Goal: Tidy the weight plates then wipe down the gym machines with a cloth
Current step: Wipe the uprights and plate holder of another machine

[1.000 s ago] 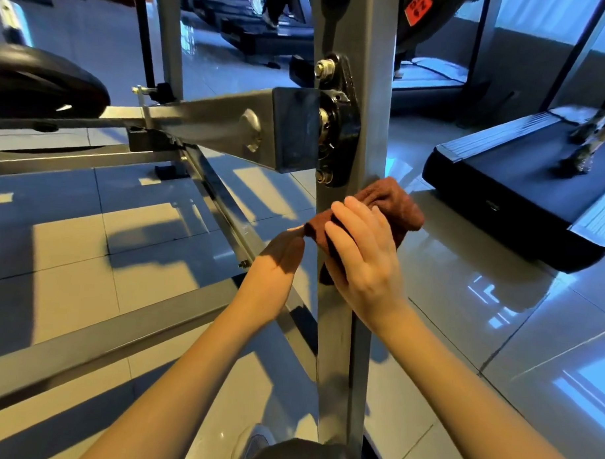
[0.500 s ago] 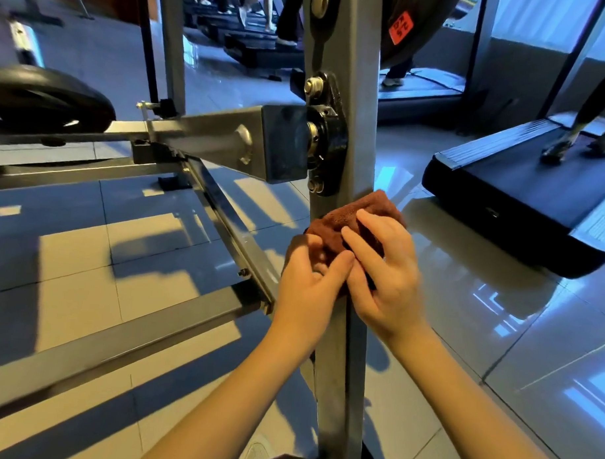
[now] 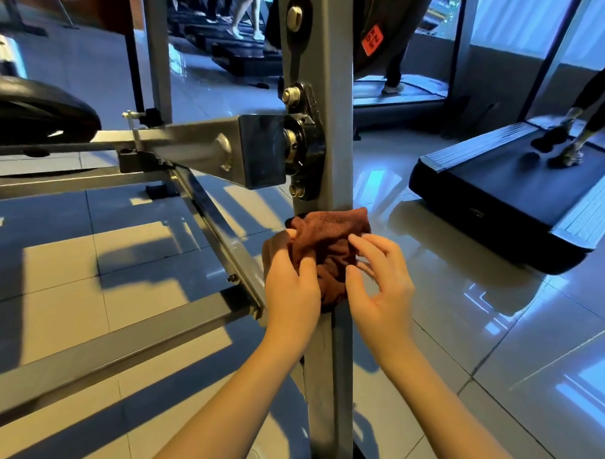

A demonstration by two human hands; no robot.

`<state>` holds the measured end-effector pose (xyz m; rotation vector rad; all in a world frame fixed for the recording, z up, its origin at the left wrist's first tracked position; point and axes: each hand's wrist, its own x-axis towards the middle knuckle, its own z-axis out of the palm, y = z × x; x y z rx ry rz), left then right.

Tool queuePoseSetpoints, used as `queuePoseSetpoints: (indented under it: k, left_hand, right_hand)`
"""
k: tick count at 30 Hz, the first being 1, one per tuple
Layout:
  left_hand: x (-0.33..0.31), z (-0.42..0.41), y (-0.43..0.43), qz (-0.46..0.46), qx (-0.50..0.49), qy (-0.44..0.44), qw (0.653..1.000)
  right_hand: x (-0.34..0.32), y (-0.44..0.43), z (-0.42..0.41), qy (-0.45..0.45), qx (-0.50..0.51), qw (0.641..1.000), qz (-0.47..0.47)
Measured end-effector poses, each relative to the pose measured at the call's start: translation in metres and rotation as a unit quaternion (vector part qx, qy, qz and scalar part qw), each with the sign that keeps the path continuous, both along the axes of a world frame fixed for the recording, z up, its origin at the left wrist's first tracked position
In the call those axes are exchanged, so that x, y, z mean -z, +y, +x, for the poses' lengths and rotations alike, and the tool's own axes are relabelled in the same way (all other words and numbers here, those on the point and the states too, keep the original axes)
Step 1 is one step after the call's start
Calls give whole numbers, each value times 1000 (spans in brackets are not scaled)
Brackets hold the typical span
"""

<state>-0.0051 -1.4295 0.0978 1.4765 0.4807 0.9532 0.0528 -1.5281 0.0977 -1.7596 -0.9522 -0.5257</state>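
A crumpled brown cloth [image 3: 328,244] lies against the grey upright post [image 3: 335,137] of a gym machine, just below the black pivot bracket [image 3: 305,150]. My left hand [image 3: 290,284] grips the cloth's left side, thumb on its front. My right hand [image 3: 378,283] is at the cloth's right edge with fingers spread and loosely bent, its fingertips touching the fabric. A black weight plate [image 3: 34,113] sits on the machine at far left. Another plate with an orange label [image 3: 371,39] hangs behind the post at the top.
A grey lever arm [image 3: 194,150] runs left from the pivot, with floor rails [image 3: 105,346] below it. A black treadmill [image 3: 511,192] with a person's feet on it stands at right. More treadmills with people line the back. The floor is glossy tile.
The cloth has bunched up and shifted left on the post. My left hand came in and took hold of it. My right hand's fingers have lifted and spread off the cloth.
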Motion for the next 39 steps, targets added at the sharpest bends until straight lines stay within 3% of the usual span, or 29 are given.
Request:
queuePoseSetpoints:
  k: [3, 8, 12, 14, 22, 26, 30, 33, 39]
  left_hand:
    - [-3, 6, -3, -16, -26, -3, 1000]
    - [-13, 16, -7, -153, 5, -34, 988]
    - [0, 22, -21, -18, 31, -31, 999]
    - [6, 26, -18, -12, 36, -19, 999]
    - [1, 14, -15, -227, -35, -11, 973]
    - [-2, 12, 18, -155, -140, -117, 971]
    - [-3, 6, -21, -80, -78, -57, 992]
    - [5, 8, -42, 15, -35, -75, 996]
    - [12, 34, 4, 27, 13, -39, 999]
  right_hand:
    - [-1, -4, -3, 15, -2, 1000, 2]
    - [0, -7, 2, -8, -6, 1000, -21]
    - [-3, -7, 13, 47, -46, 998, -10]
    - [-7, -11, 20, 45, -48, 998, -2]
    - [-12, 1, 33, 78, -13, 997, -24]
    - [-12, 3, 30, 83, -13, 996, -24]
    - [-12, 9, 29, 100, -27, 994, -22]
    - [-9, 15, 28, 135, -34, 990, -21]
    - [-7, 18, 28, 180, -68, 981, -27]
